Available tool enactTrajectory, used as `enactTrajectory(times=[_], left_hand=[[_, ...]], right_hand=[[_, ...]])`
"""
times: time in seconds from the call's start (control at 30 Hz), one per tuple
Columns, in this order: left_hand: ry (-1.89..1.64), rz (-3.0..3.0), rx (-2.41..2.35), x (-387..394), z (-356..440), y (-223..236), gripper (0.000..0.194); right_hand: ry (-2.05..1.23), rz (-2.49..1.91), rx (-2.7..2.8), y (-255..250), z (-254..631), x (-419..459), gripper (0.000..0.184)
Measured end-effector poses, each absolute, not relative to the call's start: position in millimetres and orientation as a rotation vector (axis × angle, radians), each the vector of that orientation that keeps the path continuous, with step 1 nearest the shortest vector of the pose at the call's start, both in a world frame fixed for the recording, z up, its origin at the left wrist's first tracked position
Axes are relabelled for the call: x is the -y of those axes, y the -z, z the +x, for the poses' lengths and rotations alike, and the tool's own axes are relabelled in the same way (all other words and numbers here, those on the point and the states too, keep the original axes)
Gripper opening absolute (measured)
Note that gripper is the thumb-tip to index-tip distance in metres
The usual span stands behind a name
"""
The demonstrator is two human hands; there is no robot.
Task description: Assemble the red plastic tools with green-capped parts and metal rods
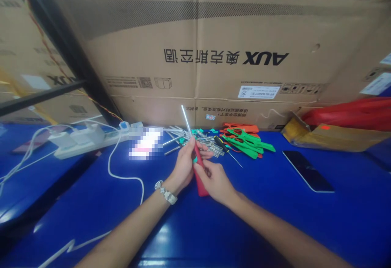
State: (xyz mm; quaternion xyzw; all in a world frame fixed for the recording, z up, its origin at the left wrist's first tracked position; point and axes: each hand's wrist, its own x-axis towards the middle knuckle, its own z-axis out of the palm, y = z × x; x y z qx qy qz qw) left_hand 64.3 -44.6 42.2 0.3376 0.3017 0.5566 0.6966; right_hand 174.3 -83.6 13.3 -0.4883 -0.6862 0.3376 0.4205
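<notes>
A red stick lighter (201, 186) with a long metal tube (186, 119) points up and away in front of me. My left hand (184, 163) wraps round its upper part, where the tube meets the handle. My right hand (217, 178) is closed on the handle lower down, its thumb by a small green piece (195, 160) on the lighter's side. What the right fingertips press is partly hidden. Just beyond my hands lie a pile of metal tubes and small parts (215, 148), a yellow-and-black screwdriver (222, 143), green plastic shells (249, 141) and orange-red shells (241, 128).
A white power strip (69, 150) with plugs and a trailing white cable (126, 177) occupies the left. A phone (307, 170) lies at right, near an open carton (339, 137) holding red pieces (345, 111). Large cardboard boxes (214, 27) wall off the back of the blue table (259, 211).
</notes>
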Motion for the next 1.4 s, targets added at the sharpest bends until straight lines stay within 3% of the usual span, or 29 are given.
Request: enactTrajectory(times=[0.27, 0.33, 0.5, 0.63, 1.2, 1.3, 1.4], left_hand=[[-1.138, 0.783, -0.654, 39.1, 24.2, -52.5, 0.043], [-1.137, 0.896, -0.721, 33.0, 3.3, -56.9, 0.041], [-0.975, 1.189, -0.906, 28.9, -23.3, -59.0, 0.045], [-0.942, 1.236, -0.964, 31.9, -21.7, -57.7, 0.045], [-0.901, 1.247, -0.923, 26.9, -16.3, -54.6, 0.039], [-0.886, 1.316, -0.957, 23.3, -13.3, -54.9, 0.039], [-0.913, 1.561, -1.058, 20.8, -9.4, -57.6, 0.039]], right_hand=[[-0.803, -1.322, 2.051, -17.3, 184.4, 80.5, 0.058], [-0.813, -1.351, 2.006, -21.8, 189.5, 69.7, 0.053], [-0.280, -1.546, 2.109, -39.0, 176.9, 15.7, 0.013], [0.002, -1.501, 2.335, -50.1, 144.5, -27.5, 0.023], [-0.245, -1.326, 2.418, -35.2, 146.2, -50.3, 0.017], [-0.323, -1.285, 2.153, -38.9, 153.3, -47.0, 0.029], [-0.715, -1.195, 1.583, -40.5, 170.5, -37.7, 0.038]])
